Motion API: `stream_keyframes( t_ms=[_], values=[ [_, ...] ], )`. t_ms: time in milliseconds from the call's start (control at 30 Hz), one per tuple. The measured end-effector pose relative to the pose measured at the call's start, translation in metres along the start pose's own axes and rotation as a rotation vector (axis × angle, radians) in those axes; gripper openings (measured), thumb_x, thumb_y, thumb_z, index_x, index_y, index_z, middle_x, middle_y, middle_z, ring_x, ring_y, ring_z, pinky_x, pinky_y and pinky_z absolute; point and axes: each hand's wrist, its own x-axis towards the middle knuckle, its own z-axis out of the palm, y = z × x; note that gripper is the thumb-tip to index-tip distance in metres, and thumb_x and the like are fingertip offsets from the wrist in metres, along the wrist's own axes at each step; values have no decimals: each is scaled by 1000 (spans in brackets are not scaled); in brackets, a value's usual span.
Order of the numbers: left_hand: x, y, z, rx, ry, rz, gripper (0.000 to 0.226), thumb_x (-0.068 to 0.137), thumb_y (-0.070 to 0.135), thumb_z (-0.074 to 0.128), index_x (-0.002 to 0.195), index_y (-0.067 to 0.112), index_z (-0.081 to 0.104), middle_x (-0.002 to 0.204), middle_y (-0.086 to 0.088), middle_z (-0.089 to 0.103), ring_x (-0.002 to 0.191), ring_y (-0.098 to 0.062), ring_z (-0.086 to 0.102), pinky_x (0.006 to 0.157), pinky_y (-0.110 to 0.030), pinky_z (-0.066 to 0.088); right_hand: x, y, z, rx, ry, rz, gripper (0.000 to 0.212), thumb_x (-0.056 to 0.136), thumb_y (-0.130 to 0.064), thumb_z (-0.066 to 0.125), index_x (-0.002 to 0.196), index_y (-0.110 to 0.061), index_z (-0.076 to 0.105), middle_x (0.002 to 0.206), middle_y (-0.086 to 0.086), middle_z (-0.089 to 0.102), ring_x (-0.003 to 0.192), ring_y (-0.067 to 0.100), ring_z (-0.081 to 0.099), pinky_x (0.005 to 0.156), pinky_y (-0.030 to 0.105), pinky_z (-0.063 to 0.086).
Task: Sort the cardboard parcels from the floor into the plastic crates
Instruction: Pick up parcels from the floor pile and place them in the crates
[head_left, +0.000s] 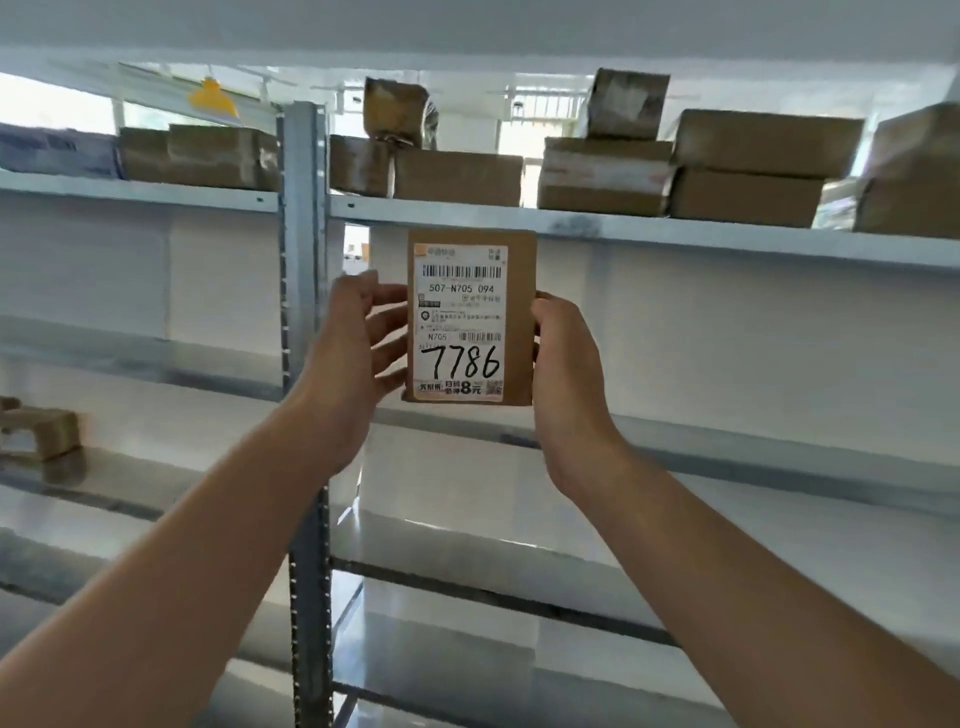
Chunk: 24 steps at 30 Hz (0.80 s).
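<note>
A small brown cardboard parcel (519, 317) is held upright in front of a metal shelving unit, its white shipping label facing me with "7786" handwritten on it. My left hand (353, 353) grips its left edge with the fingers curled behind it. My right hand (566, 364) clasps its right edge. The parcel sits just below the upper shelf's front rail. No plastic crate is in view.
The upper shelf (623, 228) carries several stacked cardboard parcels (743, 166). A grey slotted upright post (304, 260) divides two shelf bays. A small parcel (47, 431) lies on a middle shelf at far left. Lower shelves (519, 551) run below my arms.
</note>
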Motion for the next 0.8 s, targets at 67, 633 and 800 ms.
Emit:
stream_keyframes(
  t_ms=[67,633,800],
  values=[
    [6,-4,21,-25,-89,-27,45,102,47,36,117,15,64,97,0,77,90,-19,71,79,-37,53,-2,-5,-22,-30,99,-2,38,115,-43,32,124,-26,64,110,-7,77,93,5,77,66,19,62],
    [-108,-70,199,-150,-767,-333,44,103,46,33,115,20,65,107,2,77,95,-19,70,85,-40,51,-162,-31,-207,-242,786,28,41,103,-47,40,125,-27,68,113,-8,75,98,2,75,74,25,63],
    [-188,-89,261,-166,-882,-385,45,104,47,31,118,20,64,112,0,77,112,-24,70,97,-45,53,-224,-42,-282,-217,894,82,38,107,-42,40,130,-26,65,112,-3,78,96,8,78,76,32,64]
  ],
)
